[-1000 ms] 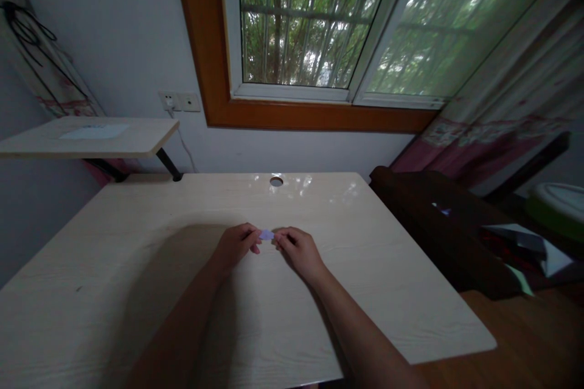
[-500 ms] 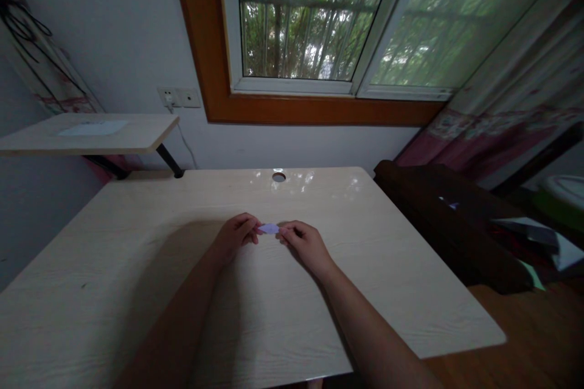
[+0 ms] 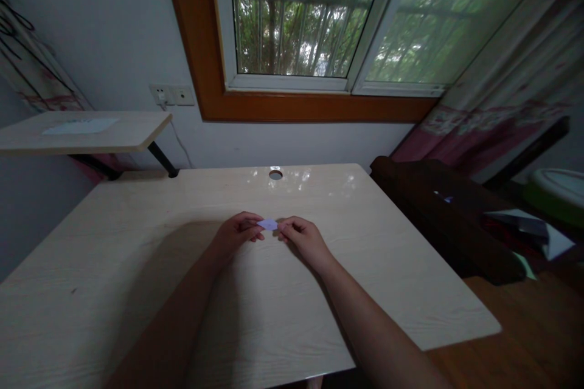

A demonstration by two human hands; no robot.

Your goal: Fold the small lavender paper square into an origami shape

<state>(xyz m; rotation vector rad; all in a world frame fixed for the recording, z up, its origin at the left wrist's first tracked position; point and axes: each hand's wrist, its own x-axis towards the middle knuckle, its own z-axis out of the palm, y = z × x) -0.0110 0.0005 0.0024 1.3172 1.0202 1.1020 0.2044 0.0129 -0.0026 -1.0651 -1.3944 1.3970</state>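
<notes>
A small pale-purple piece of paper [image 3: 268,224] is pinched between both my hands just above the light wooden table [image 3: 137,255]. My left hand [image 3: 236,234] has its fingers curled and grips the paper's left end. My right hand [image 3: 303,239] is closed too and pinches the right end. Both forearms reach in from the bottom edge of the view. The paper is tiny and its folds are too small to make out.
A round cable hole [image 3: 275,174] sits near the table's far edge under a window. A raised wooden shelf [image 3: 91,137] stands at the far left. A dark sofa [image 3: 447,219] with papers on it lies beyond the table's right edge.
My hands have stayed together on the paper, turning it slightly between the fingers. The view has shifted a little, so the hands appear a bit higher.
</notes>
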